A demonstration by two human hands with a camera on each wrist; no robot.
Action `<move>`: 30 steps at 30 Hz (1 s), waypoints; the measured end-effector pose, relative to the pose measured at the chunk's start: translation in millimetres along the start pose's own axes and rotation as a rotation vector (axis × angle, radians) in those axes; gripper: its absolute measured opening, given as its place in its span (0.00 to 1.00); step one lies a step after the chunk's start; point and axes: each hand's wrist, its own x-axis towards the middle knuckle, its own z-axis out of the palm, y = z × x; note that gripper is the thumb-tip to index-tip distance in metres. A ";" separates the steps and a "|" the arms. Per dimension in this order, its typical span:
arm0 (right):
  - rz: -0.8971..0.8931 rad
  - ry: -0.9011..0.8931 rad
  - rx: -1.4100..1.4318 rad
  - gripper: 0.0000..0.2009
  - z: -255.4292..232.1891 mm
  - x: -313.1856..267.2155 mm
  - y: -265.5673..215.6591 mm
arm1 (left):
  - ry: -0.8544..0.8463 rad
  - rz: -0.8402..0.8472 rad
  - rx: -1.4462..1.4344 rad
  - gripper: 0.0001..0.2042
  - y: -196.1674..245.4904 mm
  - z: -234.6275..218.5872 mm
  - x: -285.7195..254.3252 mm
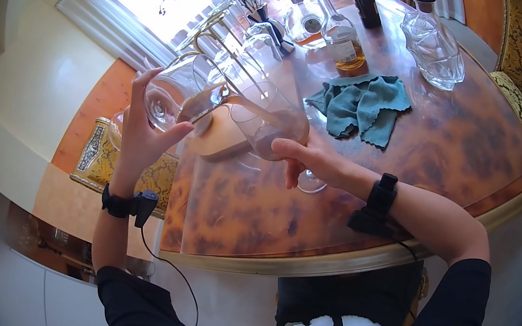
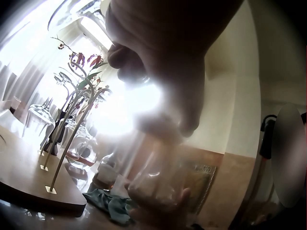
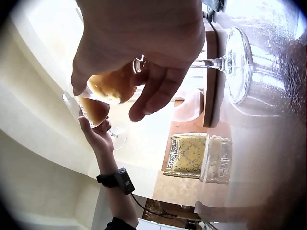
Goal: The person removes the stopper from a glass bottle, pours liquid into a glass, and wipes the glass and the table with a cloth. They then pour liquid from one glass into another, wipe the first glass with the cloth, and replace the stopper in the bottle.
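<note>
- The left hand (image 1: 143, 146) is curved around the bowl of the left-hand glass (image 1: 165, 96), held tilted at the left side of the hooked stand (image 1: 227, 143).
- The right hand (image 1: 321, 163) holds the right-hand glass (image 1: 266, 124) low on its bowl, at the stand's right side, also tilted.
- Right of the stand, a crumpled green cloth (image 1: 369, 108) lies on the table (image 1: 422, 152); farther beyond the stand is a flower vase (image 1: 272, 28).
- The step in hand looks like handling both glasses at once, near the stand's hooks.
- A safe next move would call for a light, steady grip, keeping the thin bowls clear of each other and the hooks.
- Glare washes out the left wrist view, so whether the glasses touch, I cannot tell.
</note>
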 end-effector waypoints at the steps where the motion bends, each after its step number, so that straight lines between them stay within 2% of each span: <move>1: 0.000 0.017 0.003 0.40 -0.3 0.3 2.7 | -0.006 -0.008 0.021 0.47 1.7 -1.4 0.9; 2: 0.001 0.034 0.005 0.41 0.4 0.4 2.9 | -0.006 -0.008 0.022 0.47 2.0 -2.8 2.1; 4: 0.002 0.031 -0.002 0.41 0.3 -0.4 1.1 | -0.014 0.095 0.118 0.47 1.6 -6.2 5.5; 14: 0.033 0.020 -0.026 0.39 -0.6 -1.2 -1.2 | 0.006 0.252 0.393 0.50 24.0 -20.5 26.4; 16: 0.032 0.022 -0.028 0.39 -1.2 -0.7 -0.2 | 0.026 0.368 0.510 0.51 28.3 -22.3 32.0; 20: 0.029 0.017 -0.027 0.38 -2.1 -0.4 0.4 | 0.013 0.323 0.555 0.52 38.0 -26.8 37.0; 22: 0.026 0.021 -0.032 0.38 -2.3 -0.2 0.6 | 0.037 0.460 0.623 0.52 42.3 -27.9 43.1; 25: 0.015 0.030 -0.036 0.36 0.2 -2.4 -2.7 | 0.042 0.533 0.684 0.51 48.8 -27.7 48.0; 30: -0.019 0.034 -0.034 0.34 1.6 -2.5 -3.3 | 0.051 0.551 0.730 0.50 55.0 -25.7 49.7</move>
